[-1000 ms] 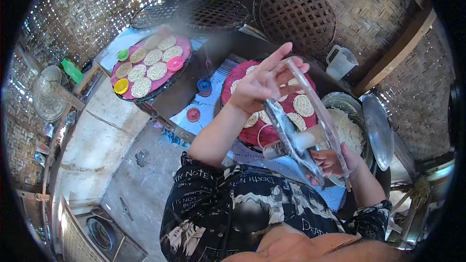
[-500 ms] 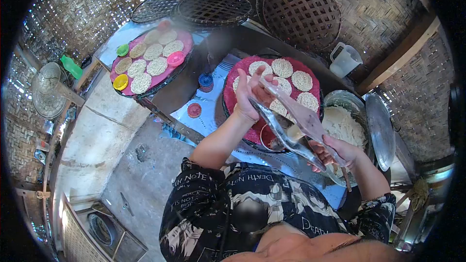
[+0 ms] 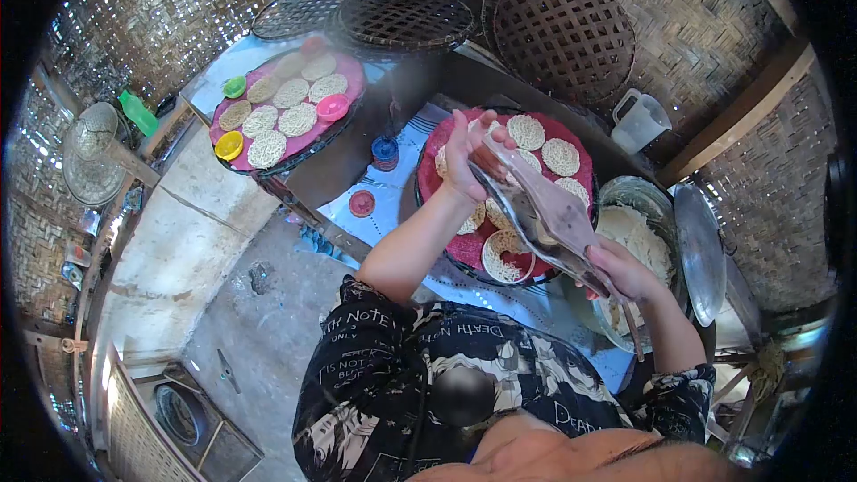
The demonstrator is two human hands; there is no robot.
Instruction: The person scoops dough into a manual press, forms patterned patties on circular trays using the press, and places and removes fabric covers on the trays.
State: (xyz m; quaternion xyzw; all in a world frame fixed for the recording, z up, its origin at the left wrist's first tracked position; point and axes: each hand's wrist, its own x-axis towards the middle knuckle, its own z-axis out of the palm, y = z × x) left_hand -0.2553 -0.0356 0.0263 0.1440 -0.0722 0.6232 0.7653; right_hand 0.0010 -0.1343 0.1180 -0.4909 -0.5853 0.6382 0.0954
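My left hand (image 3: 469, 156) is wrapped round the upper left end of a long two-part press (image 3: 553, 201). My right hand (image 3: 620, 270) grips its lower right end. The two boards of the press lie close together, tilted over a round tray with a pink cloth (image 3: 433, 138). Below the press, a ring (image 3: 508, 256) on the cloth has pale noodle-like strands inside it. Several lacy round pieces (image 3: 561, 157) lie around it on the cloth.
A second pink tray (image 3: 308, 136) with lacy rounds and small coloured rings stands at the left. Right of the press are a basin of pale dough (image 3: 636, 236), a metal lid (image 3: 699, 254) and a plastic jug (image 3: 640, 122). Woven trays (image 3: 564, 31) lean behind.
The two boards of the press have come together, and the white cylinder between them is no longer seen. My left hand has closed round the far end. More strands show in the ring.
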